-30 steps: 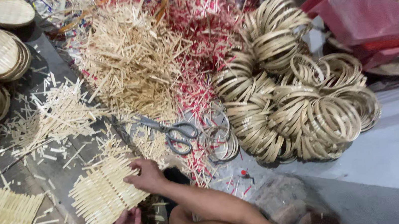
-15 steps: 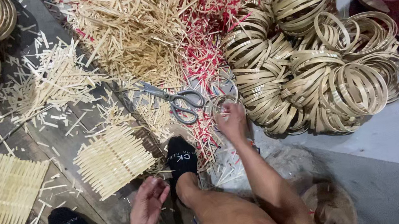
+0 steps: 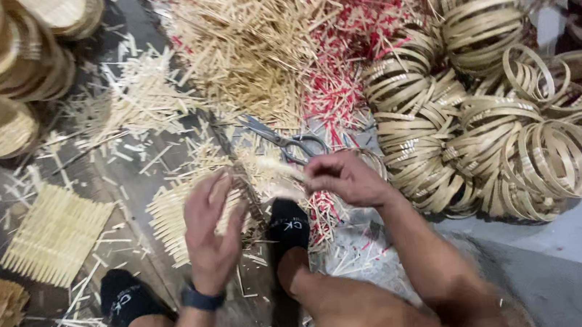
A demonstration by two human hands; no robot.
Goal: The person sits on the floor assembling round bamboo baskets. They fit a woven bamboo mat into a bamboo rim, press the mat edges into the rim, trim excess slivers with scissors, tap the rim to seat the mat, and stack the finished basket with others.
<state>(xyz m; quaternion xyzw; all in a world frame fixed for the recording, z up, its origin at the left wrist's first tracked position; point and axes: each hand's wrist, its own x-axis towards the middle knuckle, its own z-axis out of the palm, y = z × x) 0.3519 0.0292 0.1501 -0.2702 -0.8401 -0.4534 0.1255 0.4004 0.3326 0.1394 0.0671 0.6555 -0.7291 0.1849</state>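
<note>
Hands over pale woven bamboo-strip mat (image 3: 188, 223), left of grey metal scissors (image 3: 288, 142): left hand (image 3: 215, 230) grips mat edge, right hand (image 3: 344, 178) pinches thin pale bamboo strip (image 3: 278, 166). Strip looks light, springy, brittle; hold near its end.

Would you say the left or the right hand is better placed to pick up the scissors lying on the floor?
Probably the right hand: it sits just below the scissors, almost beside their handles. The left hand is farther off, over the woven bamboo mat.
</note>
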